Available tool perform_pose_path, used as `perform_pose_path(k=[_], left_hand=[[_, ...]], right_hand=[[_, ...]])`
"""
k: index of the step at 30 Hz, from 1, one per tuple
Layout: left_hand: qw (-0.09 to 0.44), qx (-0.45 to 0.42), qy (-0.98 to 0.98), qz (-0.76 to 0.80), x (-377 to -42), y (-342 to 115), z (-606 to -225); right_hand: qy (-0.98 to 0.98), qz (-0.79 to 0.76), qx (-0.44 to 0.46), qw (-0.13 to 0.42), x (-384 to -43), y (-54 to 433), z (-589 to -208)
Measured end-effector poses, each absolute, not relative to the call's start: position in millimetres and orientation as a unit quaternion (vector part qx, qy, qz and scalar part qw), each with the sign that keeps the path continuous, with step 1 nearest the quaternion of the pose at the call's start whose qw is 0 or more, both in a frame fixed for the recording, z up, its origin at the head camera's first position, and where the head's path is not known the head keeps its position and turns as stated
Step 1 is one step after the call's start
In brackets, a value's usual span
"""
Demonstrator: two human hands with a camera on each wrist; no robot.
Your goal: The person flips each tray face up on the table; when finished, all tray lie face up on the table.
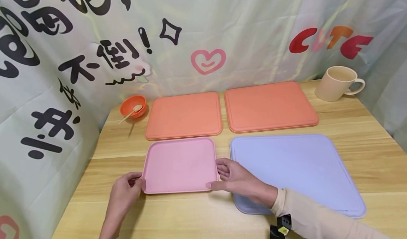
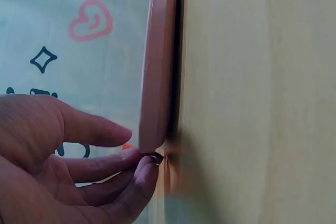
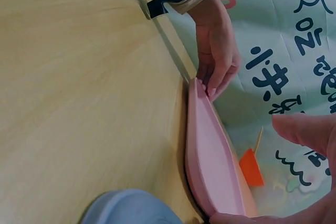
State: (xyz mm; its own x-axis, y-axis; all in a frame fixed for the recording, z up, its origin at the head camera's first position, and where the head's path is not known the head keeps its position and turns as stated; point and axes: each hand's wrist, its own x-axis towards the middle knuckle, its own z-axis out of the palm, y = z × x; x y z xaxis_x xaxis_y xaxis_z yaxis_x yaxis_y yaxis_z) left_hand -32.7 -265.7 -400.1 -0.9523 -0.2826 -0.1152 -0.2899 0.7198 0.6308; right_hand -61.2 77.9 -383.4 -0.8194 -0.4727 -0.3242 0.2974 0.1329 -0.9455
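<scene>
The pink, shallow, plastic-looking tray with rounded corners [image 1: 180, 166] lay between the fingers of both hands, at the pale wood-grain table [image 1: 178, 219]; a dark strip ran under its near edge, but whether it was raised could not be told. The left hand [image 1: 124, 190] pinched its left edge near the front corner; the right hand [image 1: 239, 180] held the right edge, fingers curled along the side and thumb set apart over the near corner; how firmly either gripped was unclear.

A slip seemed likeliest at the left fingertips, since they had little of the rim; the tray could then tip on that side, as it could if the hands rose unevenly. The large, flat, lavender-blue rounded board [image 1: 289, 165] beneath the right forearm might be dragged by the cream fabric sleeve [image 1: 313, 210]; just beyond the fingers, the flat orange rounded board [image 1: 184, 116] could be bumped if the tray were pushed away, because the gap was narrow.
</scene>
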Motion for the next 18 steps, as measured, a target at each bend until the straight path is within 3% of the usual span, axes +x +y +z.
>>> perform_pose_path(k=[4, 8, 13, 18], left_hand=[[0.023, -0.131, 0.938, 0.321, -30.4, -264.1, -397.4], [0.002, -0.099, 0.942, 0.32, -28.2, -253.4, -390.3], [-0.029, -0.05, 0.923, 0.381, -28.4, -223.9, -379.5], [-0.021, 0.007, 0.897, 0.442, -31.2, -188.3, -377.1]], right_hand=[[0.696, -0.65, -0.085, 0.293, -60.1, 81.7, -381.4], [0.726, -0.624, -0.096, 0.272, -58.1, 94.7, -375.3], [0.779, -0.577, -0.082, 0.233, -53.2, 123.1, -366.6], [0.823, -0.531, -0.075, 0.189, -46.3, 156.9, -364.9]])
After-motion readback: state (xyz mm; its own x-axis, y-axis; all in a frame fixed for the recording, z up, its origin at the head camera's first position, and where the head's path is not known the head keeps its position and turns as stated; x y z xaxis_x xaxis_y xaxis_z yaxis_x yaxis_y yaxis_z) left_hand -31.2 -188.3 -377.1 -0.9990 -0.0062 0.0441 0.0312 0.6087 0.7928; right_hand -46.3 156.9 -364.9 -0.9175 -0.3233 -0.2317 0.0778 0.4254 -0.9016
